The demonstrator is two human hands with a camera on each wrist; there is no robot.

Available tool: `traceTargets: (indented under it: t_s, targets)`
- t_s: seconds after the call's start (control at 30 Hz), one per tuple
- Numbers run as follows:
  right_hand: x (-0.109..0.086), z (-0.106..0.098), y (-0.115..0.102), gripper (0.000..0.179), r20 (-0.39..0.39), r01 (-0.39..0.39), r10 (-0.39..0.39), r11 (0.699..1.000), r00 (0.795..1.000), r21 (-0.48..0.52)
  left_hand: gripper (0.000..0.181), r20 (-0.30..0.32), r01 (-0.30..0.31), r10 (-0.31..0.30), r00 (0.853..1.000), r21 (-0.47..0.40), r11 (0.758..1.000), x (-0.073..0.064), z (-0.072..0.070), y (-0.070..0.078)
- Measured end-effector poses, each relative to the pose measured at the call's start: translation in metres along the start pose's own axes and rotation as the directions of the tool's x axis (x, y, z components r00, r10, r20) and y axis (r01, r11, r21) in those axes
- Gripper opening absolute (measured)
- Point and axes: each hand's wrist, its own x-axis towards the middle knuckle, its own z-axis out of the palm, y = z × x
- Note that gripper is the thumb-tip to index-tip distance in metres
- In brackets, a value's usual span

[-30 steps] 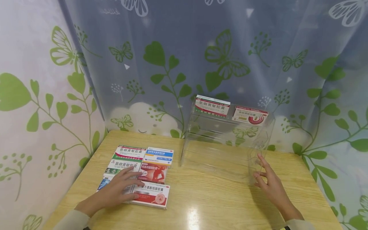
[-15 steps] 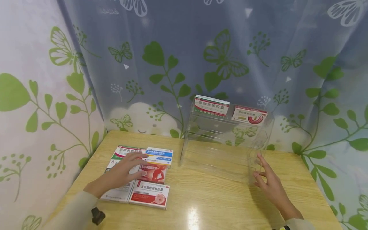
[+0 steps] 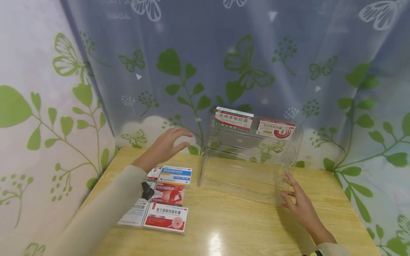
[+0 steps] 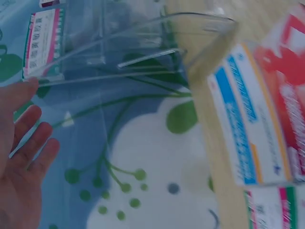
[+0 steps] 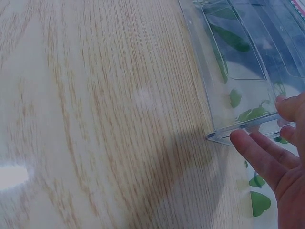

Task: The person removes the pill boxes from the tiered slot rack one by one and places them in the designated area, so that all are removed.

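Observation:
My left hand (image 3: 166, 147) is raised over the left back part of the table, thumb and fingers spread and holding nothing. In the left wrist view its fingers (image 4: 40, 143) overlap the backdrop, near the rack's side. Beneath that forearm lie several medicine boxes: a blue-and-white box (image 3: 175, 176), a red box (image 3: 169, 193) and a white-and-red box (image 3: 166, 217); others are partly hidden by the sleeve. My right hand (image 3: 301, 206) lightly pinches the right side panel of a clear stepped display rack (image 3: 240, 174), with fingers (image 5: 248, 143) on both sides of its edge.
On the rack's top tier stand a green-white-red medicine box (image 3: 234, 119) and a white-and-red medicine box (image 3: 276, 129). A patterned curtain (image 3: 198, 53) hangs right behind the wooden table (image 3: 240, 227).
My left hand has lifted off the laid-out boxes and moved up and to the right, toward the rack, without a box. The right hand has stayed at the rack's side.

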Motion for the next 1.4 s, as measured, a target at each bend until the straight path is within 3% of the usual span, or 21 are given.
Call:
traceTargets:
  t_s: [0.13, 0.27, 0.5, 0.73, 0.93, 1.17, 1.4]
  targets:
    - [0.0, 0.0, -0.001, 0.085, 0.006, -0.008, 0.008, 1.0, 1.0, 0.006, 0.036, -0.015, -0.008, 0.008, 1.0, 0.003, 1.0, 0.032, 0.002, 0.014]
    - [0.0, 0.0, -0.001, 0.085, 0.012, -0.01, 0.01, 1.0, 1.0, 0.004, 0.036, -0.034, 0.011, -0.012, 0.999, -0.048, 0.999, 0.06, 0.001, 0.026]
    - [0.0, 0.0, -0.001, 0.083, 0.006, 0.002, -0.002, 1.0, 1.0, 0.004, 0.035, -0.073, 0.037, -0.044, 0.996, -0.091, 0.995, 0.095, -0.003, 0.034]
    - [0.001, 0.001, -0.001, 0.082, 0.005, 0.011, -0.011, 1.0, 1.0, 0.003, 0.032, -0.07, 0.078, -0.084, 0.994, -0.086, 0.993, 0.118, -0.005, 0.044]
    - [0.0, 0.001, -0.001, 0.082, 0.003, 0.017, -0.017, 1.0, 1.0, 0.001, 0.032, -0.015, 0.084, -0.085, 0.996, -0.052, 0.995, 0.139, -0.001, 0.052]
    - [0.001, 0.0, 0.001, 0.08, -0.007, 0.022, -0.022, 1.0, 1.0, -0.004, 0.032, 0.02, 0.102, -0.101, 0.995, -0.035, 0.994, 0.148, 0.01, 0.054]
    - [0.0, 0.0, 0.003, 0.082, -0.016, 0.024, -0.024, 1.0, 1.0, -0.009, 0.026, -0.048, -0.016, 0.015, 0.999, -0.012, 1.0, 0.15, 0.019, 0.057]
